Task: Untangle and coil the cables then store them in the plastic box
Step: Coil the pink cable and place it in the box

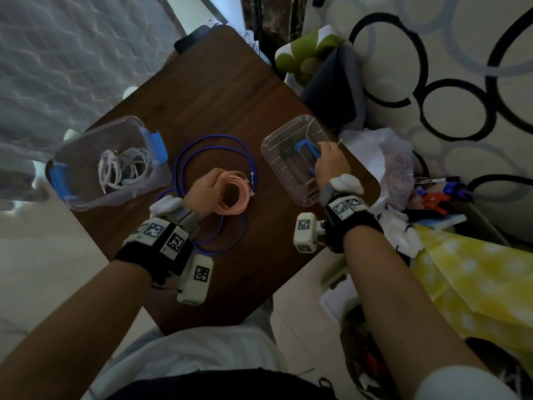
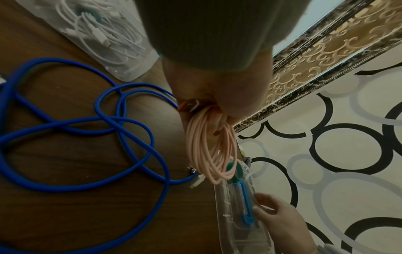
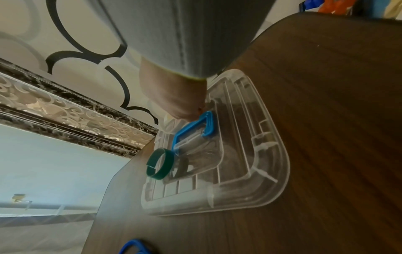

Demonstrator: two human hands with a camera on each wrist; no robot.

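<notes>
The coiled pink cable [image 1: 232,194] is clenched in the left hand [image 1: 203,192], nearer the plastic box [image 1: 86,194]; the right hand [image 1: 331,163] pinches the lid [image 1: 277,171].

Left hand [image 2: 219,89] grips pink cable coil [image 2: 214,149], apparently above blue cable [image 2: 121,137]

The worktop [image 1: 230,90] is showing dark wood grain with a smooth, faintly shiny finish. The box [image 1: 86,197] and the lid [image 1: 291,189] are looking like clear, glossy plastic, with blue plastic clips [image 1: 157,147]. The blue cable [image 2: 87,123] and the pink cable [image 2: 208,154] are wearing smooth, matt rubbery sheaths.
</notes>
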